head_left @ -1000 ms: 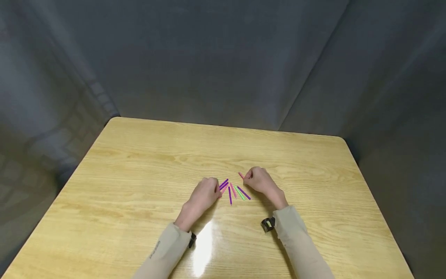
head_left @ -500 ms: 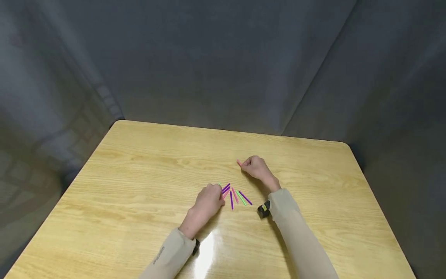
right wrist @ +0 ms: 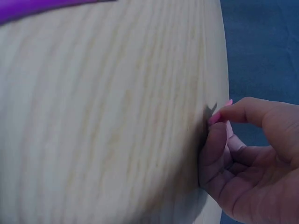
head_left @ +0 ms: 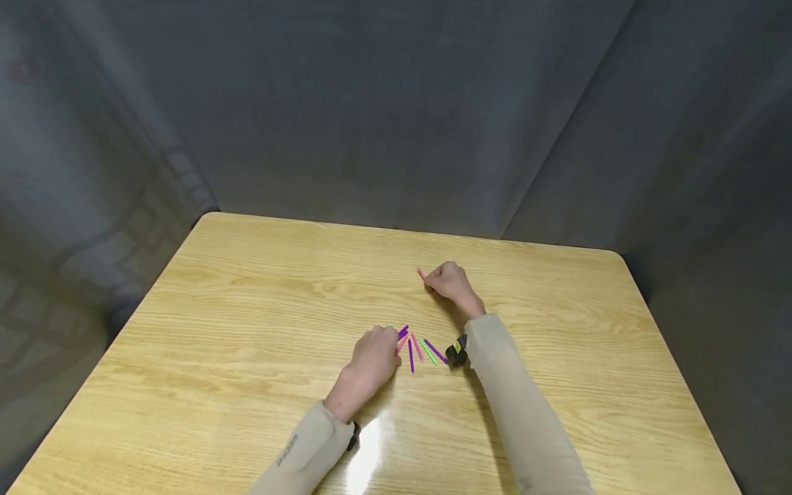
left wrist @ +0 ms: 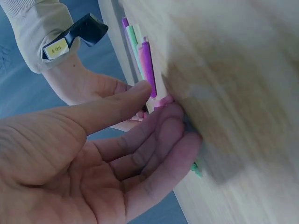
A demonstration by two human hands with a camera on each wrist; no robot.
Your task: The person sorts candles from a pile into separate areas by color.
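My right hand [head_left: 450,280] pinches a thin pink stick [head_left: 421,273] between thumb and finger, beyond the other sticks; in the right wrist view a pink end [right wrist: 215,117] pokes from the pinch, close to the tabletop. My left hand [head_left: 376,354] rests beside the group of sticks, fingers loosely bent and thumb apart from them in the left wrist view. Right of it fan out a purple stick [head_left: 411,356], a pink stick [head_left: 417,347], a green stick [head_left: 431,351] and another purple stick [head_left: 436,351]. Two purple sticks [head_left: 403,331] lie partly hidden behind the left hand.
The wooden table [head_left: 260,289] reaches to a dark curtain [head_left: 359,124] at the back and both sides. Black wrist cameras [head_left: 456,352] hang at the sleeves, the right one close to the purple stick's end. Light glares off the table's front [head_left: 364,454].
My right hand has moved away from the group, toward the table's far edge, with the pink stick still pinched. My left hand stays by the sticks, shifted slightly to the right.
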